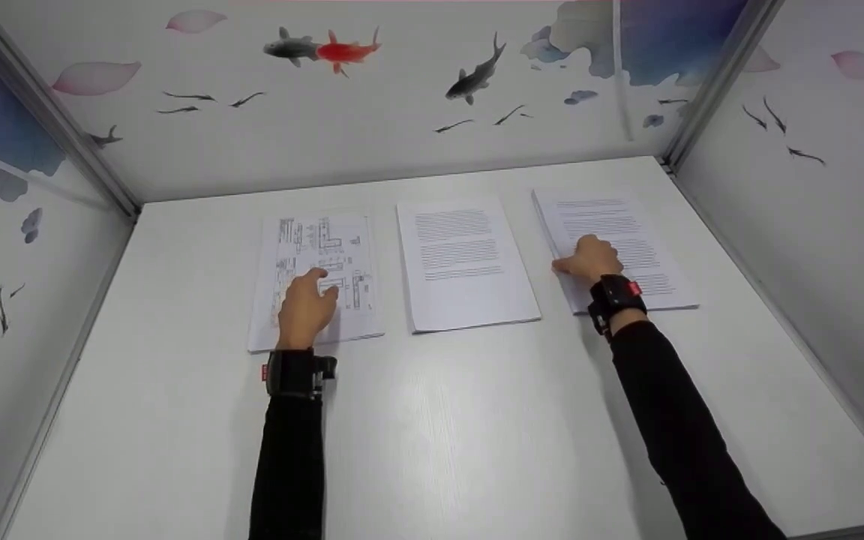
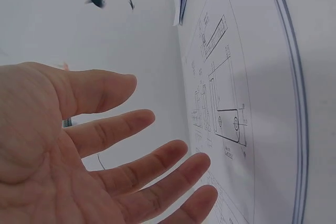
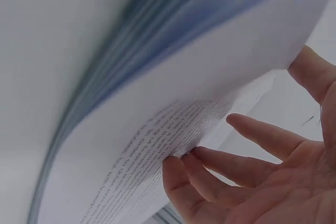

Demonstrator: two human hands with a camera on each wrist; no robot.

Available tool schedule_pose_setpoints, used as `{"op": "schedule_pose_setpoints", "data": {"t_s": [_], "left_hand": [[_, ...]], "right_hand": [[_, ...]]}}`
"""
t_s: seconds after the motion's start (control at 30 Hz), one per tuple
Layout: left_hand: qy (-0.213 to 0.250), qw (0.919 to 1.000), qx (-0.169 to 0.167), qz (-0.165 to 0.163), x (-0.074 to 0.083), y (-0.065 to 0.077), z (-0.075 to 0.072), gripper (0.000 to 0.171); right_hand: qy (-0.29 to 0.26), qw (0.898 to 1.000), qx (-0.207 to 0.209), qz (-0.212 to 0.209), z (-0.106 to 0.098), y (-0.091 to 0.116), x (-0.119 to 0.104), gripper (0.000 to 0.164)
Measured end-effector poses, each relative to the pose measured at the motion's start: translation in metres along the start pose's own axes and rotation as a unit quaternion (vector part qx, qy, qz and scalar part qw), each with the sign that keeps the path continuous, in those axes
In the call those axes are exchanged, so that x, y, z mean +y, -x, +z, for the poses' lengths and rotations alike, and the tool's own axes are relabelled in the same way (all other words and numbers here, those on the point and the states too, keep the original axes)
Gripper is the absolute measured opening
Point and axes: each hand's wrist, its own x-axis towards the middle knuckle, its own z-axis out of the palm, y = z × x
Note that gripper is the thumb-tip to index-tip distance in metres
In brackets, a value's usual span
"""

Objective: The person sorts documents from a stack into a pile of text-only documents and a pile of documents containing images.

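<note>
My left hand [image 1: 303, 311] hovers over the lower part of the left paper stack [image 1: 363, 321], whose top sheet bears technical drawings [image 2: 227, 121]. Its fingers are spread and loosely bent, with nothing held. At the right paper stack [image 1: 668, 294], covered in lines of printed text, my right hand [image 1: 593, 259] has its thumb at the left edge and its other fingertips on the top page. In the right wrist view the sheet edges [image 3: 152, 40] bend and fan apart near the thumb [image 3: 310, 69].
Between those two lies a middle paper stack [image 1: 473, 304] with printed text. All the stacks rest on a white table [image 1: 432, 420]. Upright panels painted with fish [image 1: 349, 127] enclose its back and sides.
</note>
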Motion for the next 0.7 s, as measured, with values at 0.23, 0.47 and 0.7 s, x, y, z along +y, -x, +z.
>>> {"op": "schedule_pose_setpoints", "data": {"t_s": [0.23, 0.47, 0.7], "left_hand": [[0.001, 0.9999, -0.013, 0.004, 0.003, 0.001, 0.003, 0.047], [-0.008, 0.9998, -0.019, -0.002, 0.003, -0.001, 0.004, 0.052], [-0.007, 0.9997, -0.023, -0.001, 0.001, -0.001, 0.005, 0.058]], "right_hand": [[-0.017, 0.997, 0.061, -0.033, 0.005, -0.004, 0.008, 0.035], [-0.009, 0.992, 0.093, -0.088, 0.009, -0.006, 0.012, 0.056], [0.005, 0.987, 0.114, -0.113, 0.008, -0.011, 0.015, 0.043]]}}
